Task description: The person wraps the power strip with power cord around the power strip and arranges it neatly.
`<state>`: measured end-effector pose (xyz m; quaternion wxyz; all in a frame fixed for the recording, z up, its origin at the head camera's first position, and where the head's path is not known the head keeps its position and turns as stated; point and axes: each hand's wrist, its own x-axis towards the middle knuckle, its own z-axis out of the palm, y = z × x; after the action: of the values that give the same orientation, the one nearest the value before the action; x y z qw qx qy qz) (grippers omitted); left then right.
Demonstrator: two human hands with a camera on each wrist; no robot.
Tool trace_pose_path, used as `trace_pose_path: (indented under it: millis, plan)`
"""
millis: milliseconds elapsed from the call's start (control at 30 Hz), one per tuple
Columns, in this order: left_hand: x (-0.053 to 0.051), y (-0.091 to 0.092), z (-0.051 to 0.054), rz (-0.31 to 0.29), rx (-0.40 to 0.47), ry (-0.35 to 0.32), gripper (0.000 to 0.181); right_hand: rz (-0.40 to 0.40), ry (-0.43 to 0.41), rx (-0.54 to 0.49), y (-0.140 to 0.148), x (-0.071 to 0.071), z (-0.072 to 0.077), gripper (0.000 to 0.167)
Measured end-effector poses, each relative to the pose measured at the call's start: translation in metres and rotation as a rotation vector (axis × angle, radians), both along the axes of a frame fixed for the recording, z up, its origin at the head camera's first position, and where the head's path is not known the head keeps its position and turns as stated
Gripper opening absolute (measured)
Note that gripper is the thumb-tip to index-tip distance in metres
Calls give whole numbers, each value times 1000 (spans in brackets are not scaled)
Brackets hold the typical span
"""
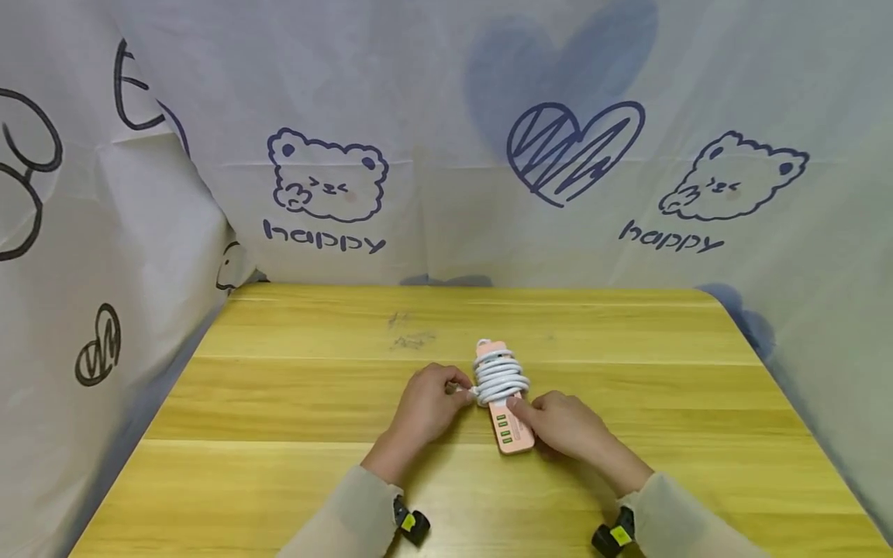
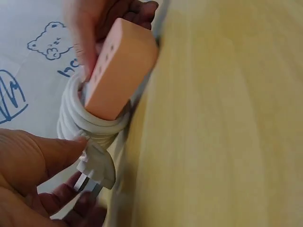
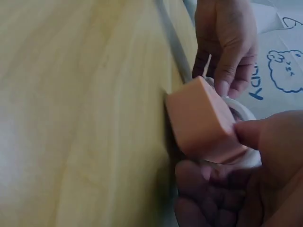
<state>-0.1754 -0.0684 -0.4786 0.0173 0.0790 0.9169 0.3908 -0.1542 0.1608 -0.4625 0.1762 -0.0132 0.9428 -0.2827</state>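
Note:
A pink power strip (image 1: pixel 515 434) with a row of green-marked ports lies on the table, slightly tilted to the left at its far end. Its white cord (image 1: pixel 501 378) is wound in several loops around the strip's far half. With thumb and fingers, my left hand (image 1: pixel 427 403) pinches the white plug (image 2: pixel 98 165) on the cord's end, beside the coil's left side; two metal prongs show in the left wrist view. My right hand (image 1: pixel 567 422) grips the strip from the right, thumb on its top face near the coil. Its other fingers are partly hidden in the head view.
The yellow wood-grain table (image 1: pixel 279 403) reaches back to a white cloth (image 1: pixel 432 209) with bear and heart drawings. Cloth also hangs along the left and right sides. Dark scuff marks show on the tabletop beyond the hands.

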Motion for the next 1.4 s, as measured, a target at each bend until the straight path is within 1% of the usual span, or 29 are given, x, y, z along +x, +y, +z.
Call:
trace_pose_path:
  millis: [33,100,167,200,300,367,467,533,567,600,700,867,1000,1200,1400]
  plan:
    - [0,-1,1,1,-13,16,5,14,19,20,1,0,2,57]
    - [0,-2,3,8,-37,51,5,18,49,14,3,0,6,55]
    - [0,-3,6,21,-58,87,5,6,62,-36,3,1,9,50]
    - [-1,-4,7,27,-62,93,5,1,57,-73,2,2,10,47]
    - [-2,-2,8,27,-67,74,4,-20,10,-208,-2,5,10,43]
    - [-3,0,6,10,-79,67,6,-56,-42,-325,-5,7,4,44]
    - [-6,3,5,-5,-78,48,8,-135,-99,-495,-12,8,-8,45]
    - [-7,3,4,4,-79,37,10,-186,-119,-559,-16,8,-14,45]
    - [-7,2,4,13,-74,23,10,-204,-119,-571,-17,8,-16,45]
    - [-7,2,4,20,-67,11,11,-218,-112,-567,-18,8,-18,45]
    - [-8,0,3,28,-79,27,15,-238,-83,-532,-18,8,-16,45]
    - [-8,-3,3,21,-104,123,15,-227,-54,-485,-16,7,-10,44]
    - [-8,-3,2,16,-92,164,21,-203,-26,-457,-17,8,-5,45]
    - [-10,-1,2,29,-96,157,31,-162,6,-452,-20,7,-3,41]
    - [-10,2,6,7,-94,164,34,-158,23,-443,-22,5,-2,40]
